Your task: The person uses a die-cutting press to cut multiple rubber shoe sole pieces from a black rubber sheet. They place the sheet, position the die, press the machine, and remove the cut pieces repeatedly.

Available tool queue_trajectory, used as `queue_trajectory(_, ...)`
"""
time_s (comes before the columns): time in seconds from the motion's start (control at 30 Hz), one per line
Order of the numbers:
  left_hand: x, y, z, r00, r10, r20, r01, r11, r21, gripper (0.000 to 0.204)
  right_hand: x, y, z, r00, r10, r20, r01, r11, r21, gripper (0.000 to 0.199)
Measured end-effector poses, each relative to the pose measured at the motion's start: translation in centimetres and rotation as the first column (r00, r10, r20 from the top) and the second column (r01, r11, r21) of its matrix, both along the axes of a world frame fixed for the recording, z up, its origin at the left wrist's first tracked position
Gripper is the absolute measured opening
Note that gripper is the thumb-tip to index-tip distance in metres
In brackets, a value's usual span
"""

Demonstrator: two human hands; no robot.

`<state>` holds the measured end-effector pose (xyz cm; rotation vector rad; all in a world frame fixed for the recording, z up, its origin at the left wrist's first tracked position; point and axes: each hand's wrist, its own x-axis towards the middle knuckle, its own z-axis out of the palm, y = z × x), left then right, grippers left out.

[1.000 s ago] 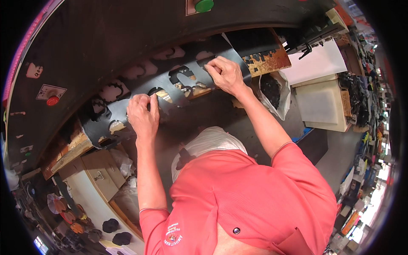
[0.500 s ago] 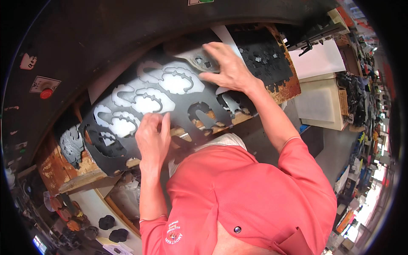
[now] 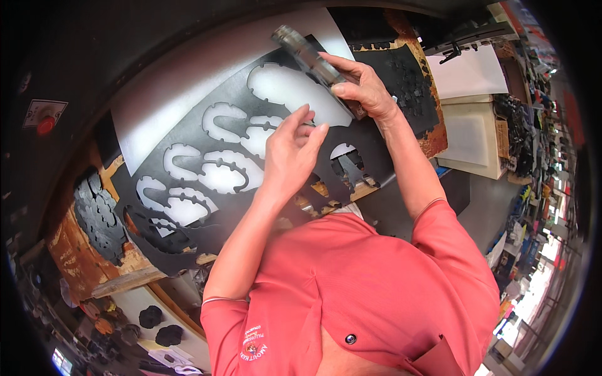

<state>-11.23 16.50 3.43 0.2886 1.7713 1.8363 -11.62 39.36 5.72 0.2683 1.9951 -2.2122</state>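
My right hand point(image 3: 370, 94) is closed on a metal cutting die point(image 3: 307, 57), a banded outline tool tipped up on its side. It is raised over the far right part of a black sheet point(image 3: 188, 131). Horseshoe-like and rounded openings are cut through this sheet, and white shows through many of them. Just left of the die is a large elongated opening point(image 3: 276, 81). Over its near end is my left hand point(image 3: 291, 147), fingers curved and thumb apart, with nothing visible in it. The sheet's near edge hangs over the wooden ledge in front of my body.
A white board point(image 3: 141, 138) lies under the sheet. The dark machine with a red button point(image 3: 45, 125) stands at the left. A perforated black scrap point(image 3: 401, 81) lies at the right, and grey-black offcuts point(image 3: 100, 216) at the left. Beyond the right arm stands a pale cabinet point(image 3: 467, 144).
My right hand has lifted the die off the sheet and turned it on edge, uncovering the elongated opening. My left hand has moved right and farther away. More of the white board shows.
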Motion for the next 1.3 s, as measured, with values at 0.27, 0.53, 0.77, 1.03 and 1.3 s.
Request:
queue_trajectory(0.27,-1.9,4.9,-0.9,0.918,0.005,-0.396,-0.026,0.999,-0.047,0.072,-0.1,-1.7,-1.7,0.976,-0.205,-0.067,0.189,0.962,-0.198,0.077)
queue_trajectory(0.53,-2.9,4.0,-2.9,0.882,0.132,-0.452,-0.129,0.991,0.036,0.028,0.1,-2.1,-2.0,0.946,-0.313,-0.088,0.273,0.911,-0.308,0.061)
queue_trajectory(0.77,-4.3,-4.0,-0.7,0.914,0.369,-0.168,-0.384,0.921,-0.067,0.026,0.1,-1.9,-2.8,0.947,-0.287,-0.147,0.246,0.938,-0.244,0.062)
queue_trajectory(1.03,-6.3,-16.4,0.2,0.789,0.481,-0.383,-0.589,0.77,-0.246,0.039,0.1,-1.4,-3.6,0.93,-0.349,-0.12,0.322,0.926,-0.199,0.054)
queue_trajectory(1.3,-9.5,-34.3,-0.3,0.625,0.585,-0.517,-0.775,0.39,-0.497,0.04,0.3,-0.9,-4.2,0.942,-0.281,-0.18,0.249,0.951,-0.184,0.059)
